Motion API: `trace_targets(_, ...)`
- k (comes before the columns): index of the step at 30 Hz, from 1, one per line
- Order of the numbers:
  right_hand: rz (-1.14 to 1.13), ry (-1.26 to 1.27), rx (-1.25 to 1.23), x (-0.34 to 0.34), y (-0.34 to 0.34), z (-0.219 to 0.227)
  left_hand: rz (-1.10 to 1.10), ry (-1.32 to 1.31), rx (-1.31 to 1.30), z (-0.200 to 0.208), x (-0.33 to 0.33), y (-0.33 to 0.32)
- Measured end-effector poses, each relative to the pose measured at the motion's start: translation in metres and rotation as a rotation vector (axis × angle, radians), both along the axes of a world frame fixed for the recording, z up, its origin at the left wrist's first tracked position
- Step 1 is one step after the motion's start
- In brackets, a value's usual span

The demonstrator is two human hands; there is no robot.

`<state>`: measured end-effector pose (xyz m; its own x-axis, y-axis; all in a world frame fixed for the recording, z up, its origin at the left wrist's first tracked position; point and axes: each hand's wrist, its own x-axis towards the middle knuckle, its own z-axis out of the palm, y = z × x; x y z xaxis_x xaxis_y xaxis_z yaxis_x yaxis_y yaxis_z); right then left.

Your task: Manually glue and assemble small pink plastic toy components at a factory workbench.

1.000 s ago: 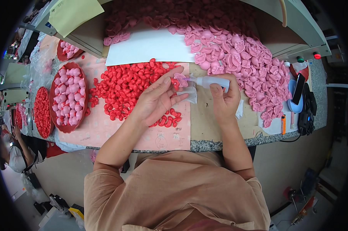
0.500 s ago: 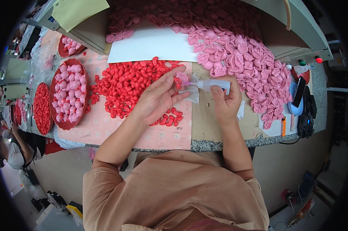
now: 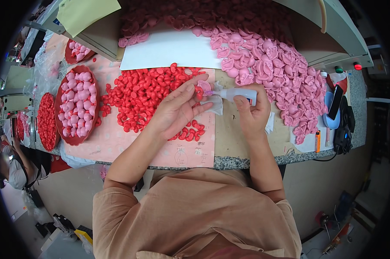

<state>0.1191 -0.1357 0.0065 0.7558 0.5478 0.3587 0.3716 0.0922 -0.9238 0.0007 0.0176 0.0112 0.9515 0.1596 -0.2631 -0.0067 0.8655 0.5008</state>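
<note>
My left hand [image 3: 174, 110] is turned palm up, its fingers closed on a small red plastic piece [image 3: 199, 93] and a pink petal-shaped piece [image 3: 205, 85] by the fingertips. In my right hand [image 3: 256, 113] lies a white squeeze bottle [image 3: 238, 93], held sideways. The bottle's thin nozzle [image 3: 212, 93] points left and reaches the pink and red pieces; whether it touches them I cannot tell. Beneath and beyond my left hand spreads a heap of glossy red pieces [image 3: 136, 93]. A large pile of pink shell-like pieces [image 3: 281, 77] lies beyond my right hand.
On the left stand a red scalloped tray [image 3: 75, 141] of pink and red pieces and a heaped container of red pieces [image 3: 47, 123]. At the right are an orange cutter [image 3: 317, 141], a phone [image 3: 335, 102] and a blue holder [image 3: 328, 121]. A grey cabinet [image 3: 350, 39] arches over the far side.
The bottle and my right hand have shifted very slightly to the left. My left hand holds the pieces in the same place.
</note>
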Motion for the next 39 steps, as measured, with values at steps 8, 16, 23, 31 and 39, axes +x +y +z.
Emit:
trace_targets(8,0.019,0.015,0.039,0.0018,-0.0021,-0.0042,-0.006,0.024,0.0,0.0036,0.0002,-0.0023)
trace_targets(16,-0.024,-0.006,0.046,0.0026,0.0007,-0.0038,-0.01,0.001,-0.02,-0.0002,-0.0006,-0.0017)
trace_targets(23,-0.011,-0.004,0.043,0.0019,0.0011,-0.0022,-0.012,0.006,-0.013,0.0003,-0.0005,-0.0021)
trace_targets(31,-0.042,0.009,0.051,0.0036,-0.0011,-0.0034,-0.003,0.001,-0.017,0.0029,-0.0013,0.001)
trace_targets(39,-0.017,-0.001,0.044,0.0016,-0.0012,-0.002,0.063,0.001,0.009,0.0027,-0.0009,0.0059)
